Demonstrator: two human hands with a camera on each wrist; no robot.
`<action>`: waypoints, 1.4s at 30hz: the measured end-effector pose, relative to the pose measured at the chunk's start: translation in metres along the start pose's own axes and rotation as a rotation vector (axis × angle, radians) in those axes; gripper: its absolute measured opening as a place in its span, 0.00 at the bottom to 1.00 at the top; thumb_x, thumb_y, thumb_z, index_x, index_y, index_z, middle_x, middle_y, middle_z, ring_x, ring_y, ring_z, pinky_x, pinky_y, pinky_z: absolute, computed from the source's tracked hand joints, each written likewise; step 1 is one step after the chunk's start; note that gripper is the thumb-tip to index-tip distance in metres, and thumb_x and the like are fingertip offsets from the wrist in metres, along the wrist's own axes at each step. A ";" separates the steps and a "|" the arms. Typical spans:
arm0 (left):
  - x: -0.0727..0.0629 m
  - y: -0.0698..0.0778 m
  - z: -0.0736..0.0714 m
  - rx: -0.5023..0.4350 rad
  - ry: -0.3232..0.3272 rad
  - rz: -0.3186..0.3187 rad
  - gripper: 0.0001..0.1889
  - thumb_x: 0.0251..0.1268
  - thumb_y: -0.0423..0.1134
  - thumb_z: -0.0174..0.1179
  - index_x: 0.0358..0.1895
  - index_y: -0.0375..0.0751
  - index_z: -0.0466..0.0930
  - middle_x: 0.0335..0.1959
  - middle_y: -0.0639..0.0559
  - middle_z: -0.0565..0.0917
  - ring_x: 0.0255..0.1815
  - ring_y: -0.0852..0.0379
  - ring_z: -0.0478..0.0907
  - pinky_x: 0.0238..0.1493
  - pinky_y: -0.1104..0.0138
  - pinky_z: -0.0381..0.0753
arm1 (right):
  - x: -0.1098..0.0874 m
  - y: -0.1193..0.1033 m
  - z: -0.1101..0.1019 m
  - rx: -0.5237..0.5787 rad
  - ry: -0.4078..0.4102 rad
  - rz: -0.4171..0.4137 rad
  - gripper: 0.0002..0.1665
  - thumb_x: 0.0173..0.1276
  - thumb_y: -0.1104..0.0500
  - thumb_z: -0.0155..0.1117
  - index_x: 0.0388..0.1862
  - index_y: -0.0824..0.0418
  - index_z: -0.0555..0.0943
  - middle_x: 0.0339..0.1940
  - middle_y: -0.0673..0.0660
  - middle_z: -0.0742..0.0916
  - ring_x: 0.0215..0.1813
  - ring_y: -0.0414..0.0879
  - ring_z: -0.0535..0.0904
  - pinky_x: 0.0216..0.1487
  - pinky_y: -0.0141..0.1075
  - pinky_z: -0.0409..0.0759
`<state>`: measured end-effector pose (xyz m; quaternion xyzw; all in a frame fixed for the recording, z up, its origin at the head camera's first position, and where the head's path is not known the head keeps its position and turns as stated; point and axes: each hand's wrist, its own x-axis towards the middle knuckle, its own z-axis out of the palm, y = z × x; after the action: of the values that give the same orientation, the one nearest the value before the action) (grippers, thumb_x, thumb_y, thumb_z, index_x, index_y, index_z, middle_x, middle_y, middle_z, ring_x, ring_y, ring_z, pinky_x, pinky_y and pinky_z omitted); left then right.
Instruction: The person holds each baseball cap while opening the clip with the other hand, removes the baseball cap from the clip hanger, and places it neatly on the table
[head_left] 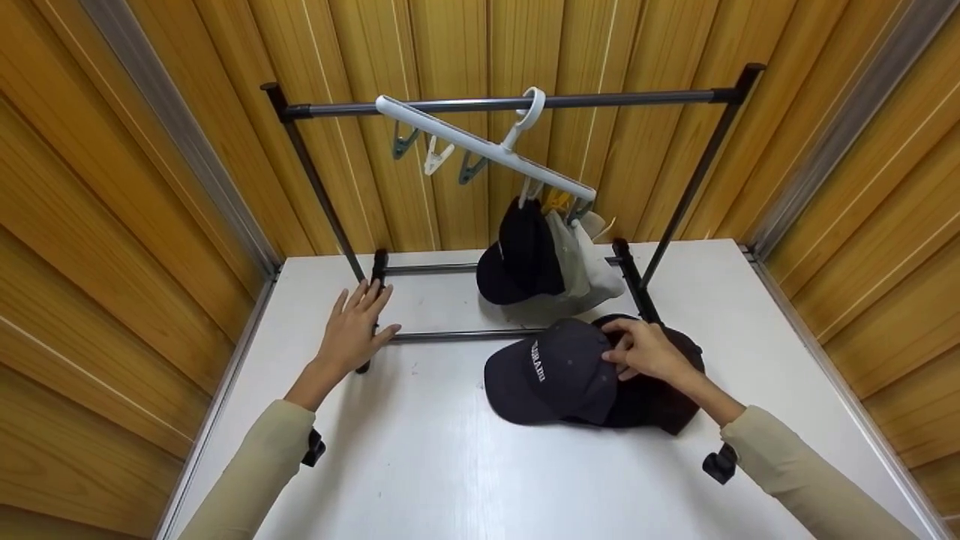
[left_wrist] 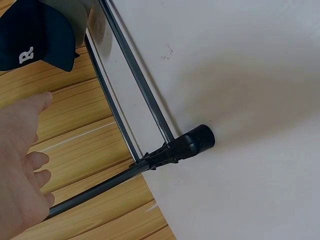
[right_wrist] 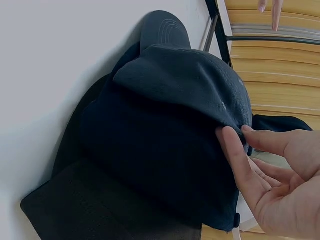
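Thumb and index finger of my right hand (head_left: 641, 351) pinch the back edge of a dark navy baseball cap (head_left: 559, 375) with white lettering on its front. In the right wrist view the pinched rim of that navy cap (right_wrist: 190, 80) lifts, showing its dark inside. Under and behind it lies a black cap (head_left: 667, 405) on the white surface. My left hand (head_left: 352, 330) is held with fingers spread near the left post of the rack, holding nothing. Above, a white hanger (head_left: 480, 142) tilts down to the right, with several caps clipped at its low end, the front one a black cap (head_left: 529, 255).
A dark metal rack (head_left: 637, 97) stands at the back, its lower rails (head_left: 450, 337) and feet on the white tabletop (head_left: 420, 457). Several unused clips (head_left: 437, 155) dangle from the hanger's raised left end. Wood-patterned walls (head_left: 97, 225) enclose both sides and the back.
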<state>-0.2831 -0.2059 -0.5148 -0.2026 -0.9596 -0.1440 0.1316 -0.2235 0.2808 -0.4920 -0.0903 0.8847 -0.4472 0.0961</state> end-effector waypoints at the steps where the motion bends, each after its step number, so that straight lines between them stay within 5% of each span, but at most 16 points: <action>1: 0.000 0.000 0.000 -0.001 -0.001 0.000 0.38 0.70 0.53 0.64 0.78 0.40 0.64 0.78 0.35 0.65 0.82 0.36 0.57 0.81 0.40 0.51 | 0.000 0.000 -0.001 0.003 -0.002 0.000 0.28 0.66 0.72 0.68 0.64 0.78 0.74 0.28 0.66 0.89 0.26 0.48 0.88 0.27 0.40 0.88; 10: 0.004 0.007 0.004 -0.025 -0.003 0.017 0.38 0.70 0.53 0.64 0.77 0.40 0.65 0.78 0.35 0.65 0.82 0.36 0.57 0.80 0.39 0.52 | -0.003 0.001 -0.015 0.039 -0.015 0.015 0.24 0.67 0.75 0.64 0.61 0.80 0.74 0.31 0.70 0.89 0.29 0.51 0.89 0.29 0.39 0.89; 16: 0.024 0.019 0.006 -0.021 0.006 0.043 0.36 0.71 0.51 0.63 0.75 0.35 0.67 0.76 0.35 0.68 0.80 0.37 0.61 0.78 0.39 0.57 | 0.000 -0.006 -0.023 -0.035 0.014 -0.036 0.19 0.70 0.70 0.63 0.57 0.79 0.78 0.32 0.71 0.90 0.31 0.56 0.90 0.28 0.37 0.88; 25: 0.082 0.068 -0.004 0.015 0.039 0.123 0.28 0.74 0.50 0.61 0.68 0.36 0.75 0.68 0.38 0.79 0.70 0.38 0.74 0.74 0.41 0.65 | 0.021 -0.030 -0.022 -0.096 0.068 -0.082 0.15 0.71 0.69 0.61 0.53 0.74 0.83 0.32 0.69 0.90 0.30 0.55 0.90 0.26 0.33 0.85; 32: 0.134 0.118 -0.013 -0.064 0.031 0.168 0.27 0.76 0.49 0.59 0.70 0.37 0.73 0.66 0.39 0.80 0.68 0.40 0.75 0.71 0.43 0.69 | 0.039 -0.041 -0.015 -0.181 0.184 -0.164 0.13 0.71 0.66 0.64 0.50 0.72 0.85 0.40 0.69 0.91 0.35 0.56 0.89 0.29 0.27 0.81; 39: 0.181 0.155 -0.017 -0.357 0.030 0.069 0.30 0.80 0.44 0.53 0.77 0.34 0.61 0.75 0.36 0.70 0.76 0.39 0.67 0.76 0.46 0.66 | 0.064 -0.059 -0.001 -0.144 0.311 -0.260 0.19 0.69 0.70 0.65 0.57 0.76 0.81 0.51 0.71 0.88 0.53 0.64 0.85 0.56 0.53 0.84; 42: 0.196 0.167 -0.019 -0.514 0.043 0.034 0.30 0.80 0.39 0.50 0.78 0.31 0.58 0.77 0.35 0.66 0.79 0.40 0.63 0.79 0.51 0.63 | 0.073 -0.068 0.005 -0.086 0.340 -0.243 0.23 0.69 0.69 0.65 0.62 0.75 0.78 0.55 0.73 0.85 0.57 0.65 0.84 0.59 0.54 0.82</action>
<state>-0.3817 0.0028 -0.3989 -0.2422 -0.8849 -0.3854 0.0986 -0.2879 0.2195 -0.4465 -0.1236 0.8889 -0.4263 -0.1134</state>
